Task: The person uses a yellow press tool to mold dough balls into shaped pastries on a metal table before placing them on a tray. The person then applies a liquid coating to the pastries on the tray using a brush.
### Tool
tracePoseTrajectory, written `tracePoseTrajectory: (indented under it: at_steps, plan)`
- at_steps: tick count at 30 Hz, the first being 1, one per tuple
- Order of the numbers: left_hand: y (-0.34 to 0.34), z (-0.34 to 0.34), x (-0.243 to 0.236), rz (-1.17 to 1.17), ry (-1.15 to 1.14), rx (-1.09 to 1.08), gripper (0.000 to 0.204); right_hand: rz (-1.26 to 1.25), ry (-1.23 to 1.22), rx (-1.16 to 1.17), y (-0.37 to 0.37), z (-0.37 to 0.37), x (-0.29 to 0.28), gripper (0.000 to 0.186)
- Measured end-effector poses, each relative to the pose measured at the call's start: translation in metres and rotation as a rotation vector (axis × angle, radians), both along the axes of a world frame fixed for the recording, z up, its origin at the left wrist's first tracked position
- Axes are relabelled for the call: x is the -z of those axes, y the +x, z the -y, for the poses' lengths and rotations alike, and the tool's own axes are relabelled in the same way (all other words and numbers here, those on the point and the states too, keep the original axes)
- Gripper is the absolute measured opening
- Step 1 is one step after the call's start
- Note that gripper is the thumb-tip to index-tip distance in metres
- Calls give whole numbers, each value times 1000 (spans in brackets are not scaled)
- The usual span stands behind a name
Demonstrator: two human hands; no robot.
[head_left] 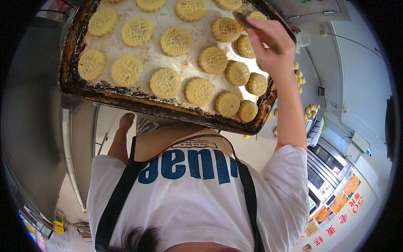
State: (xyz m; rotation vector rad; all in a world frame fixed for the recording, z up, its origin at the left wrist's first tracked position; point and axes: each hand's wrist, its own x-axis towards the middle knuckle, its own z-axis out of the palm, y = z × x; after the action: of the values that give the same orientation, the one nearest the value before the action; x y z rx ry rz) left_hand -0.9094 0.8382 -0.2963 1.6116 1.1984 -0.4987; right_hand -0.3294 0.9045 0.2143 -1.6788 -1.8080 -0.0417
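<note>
A worn metal baking tray (121,100) with a blackened rim spans the upper part of the head view. Several round yellow mooncakes (176,42) with pressed patterns sit on it in rows. Those toward the right, such as one mooncake (213,60), look glossier. My right hand (270,44) is closed around a brown brush (242,20), its dark tip over the tray's upper right, close to a mooncake (226,29). Below the tray's front edge, at the lower left, my left hand (127,121) is apart from the mooncakes; its fingers are too small and shaded to make out.
Beyond the tray on the right, several small round dough pieces (311,110) lie on a work surface. A steel oven (325,172) stands at the right, near a wall poster (336,214). A long metal handle (69,155) runs along a dark cabinet (37,126) at the left.
</note>
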Motion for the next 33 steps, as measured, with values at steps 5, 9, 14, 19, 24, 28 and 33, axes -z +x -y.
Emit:
tracePoseTrajectory:
  at_steps: [5, 9, 14, 19, 24, 28, 33]
  plan:
    - [-1, 13, 6, -30, 25, -57, 48, 200, -133, -364, -32, 3, -13, 27]
    - [-14, 18, 26, 22, 41, 64, 51, -199, -270, 89, -1, -2, -10, 21]
    - [0, 4, 13, -25, 181, 125, 50, 500, -61, -158, 2, -11, -9, 29]
    - [12, -4, -9, -70, 150, 61, 49, -115, -318, -217, -28, -5, -17, 29]
    - [31, -15, -35, -167, -51, -127, 51, 128, -31, 105, 26, -53, -14, 16]
    - [-4, -2, -3, -17, -26, -242, 48, 419, -125, -307, 9, -78, -30, 28]
    - [0, 1, -6, -144, -180, -293, 51, -167, -107, 163, 17, -81, -10, 15]
